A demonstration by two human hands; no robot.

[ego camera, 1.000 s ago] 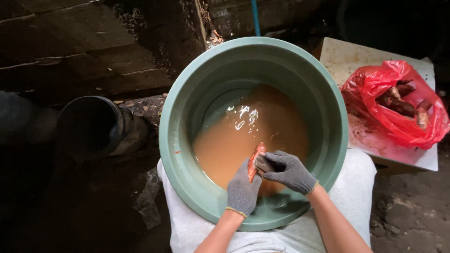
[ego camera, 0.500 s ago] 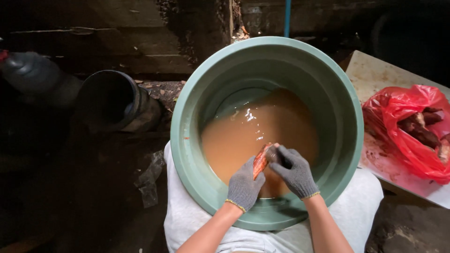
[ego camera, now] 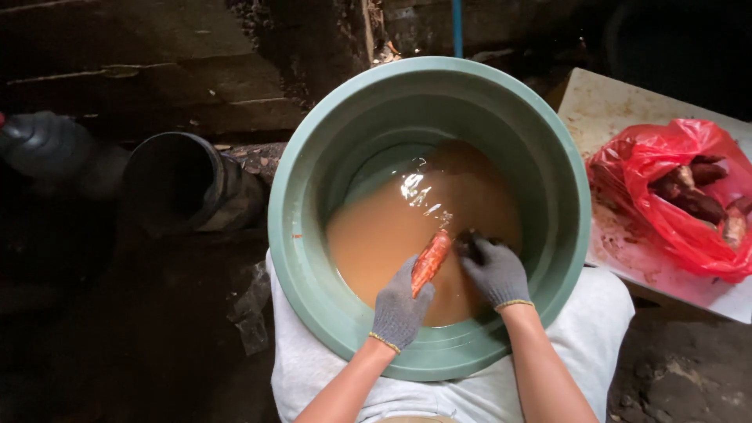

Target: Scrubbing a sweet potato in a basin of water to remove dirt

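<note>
— So, what do we have in our hands?

— Our left hand [ego camera: 399, 309], in a grey knit glove, is closed around the lower end of an orange-red root [ego camera: 430, 261], which slants up and to the right just above the water. Our right hand [ego camera: 495, 270], gloved the same way, sits just beside the root's upper end with its fingers curled over something dark; we cannot tell whether it grips that or merely presses on it.

— And where is the root?

— Over the near part of the muddy brown water [ego camera: 407, 227] inside the green basin [ego camera: 313, 164], closer to the basin's near rim than to its far one. The basin's near rim rests against our lap, on the white cloth [ego camera: 603, 313].

— What lies around it?

— Off the basin's right edge, a pale board [ego camera: 603, 102] carries a red plastic bag [ego camera: 666, 164] holding more dark roots [ego camera: 693, 200]. Left of the basin, a dark pipe opening [ego camera: 168, 184] lies on the dim ground.
</note>
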